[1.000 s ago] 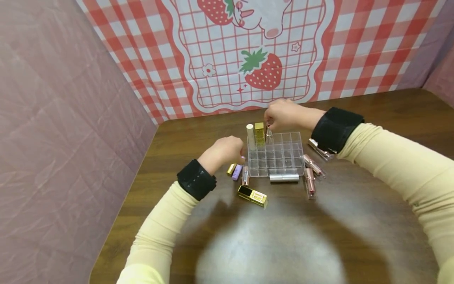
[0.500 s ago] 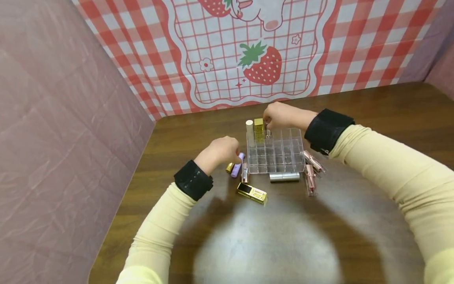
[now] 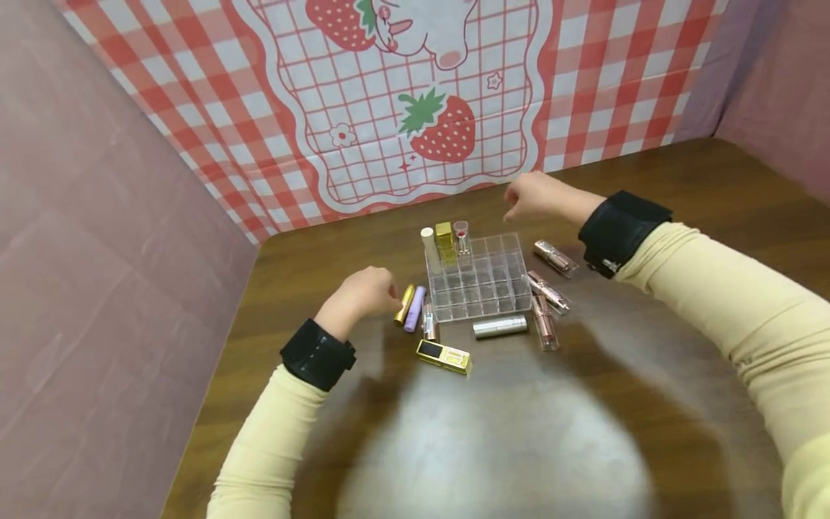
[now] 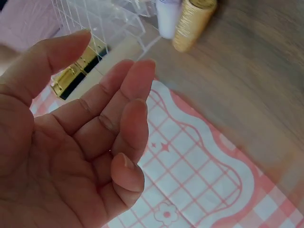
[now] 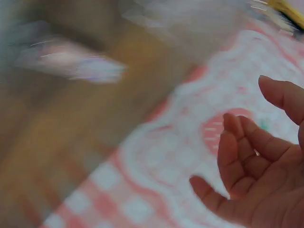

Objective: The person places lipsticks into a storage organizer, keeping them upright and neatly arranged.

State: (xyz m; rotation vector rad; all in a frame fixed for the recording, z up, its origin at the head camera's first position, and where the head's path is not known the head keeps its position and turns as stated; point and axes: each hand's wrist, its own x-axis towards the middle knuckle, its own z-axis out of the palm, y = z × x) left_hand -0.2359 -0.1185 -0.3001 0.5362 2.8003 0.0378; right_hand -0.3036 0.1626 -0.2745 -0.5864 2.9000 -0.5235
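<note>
A clear lipstick organizer with many compartments stands on the table. Its back row holds a cream tube, a gold lipstick and a clear-capped lipstick, all upright. My right hand hovers behind the organizer's right side, fingers loosely bent and holding nothing; the right wrist view is blurred. My left hand is left of the organizer, its fingers relaxed around nothing in the left wrist view. Nearest to it lie a gold tube and a purple tube.
Rose-gold lipsticks lie right of the organizer. A silver tube lies along its front, with a gold-and-black lipstick at the front left. One more small lipstick touches the left side. A checked cloth hangs behind the table.
My right hand has let go of the clear-capped lipstick, now upright in the back row, and moved right. My left hand has drawn slightly away from the organizer. The head view has shifted.
</note>
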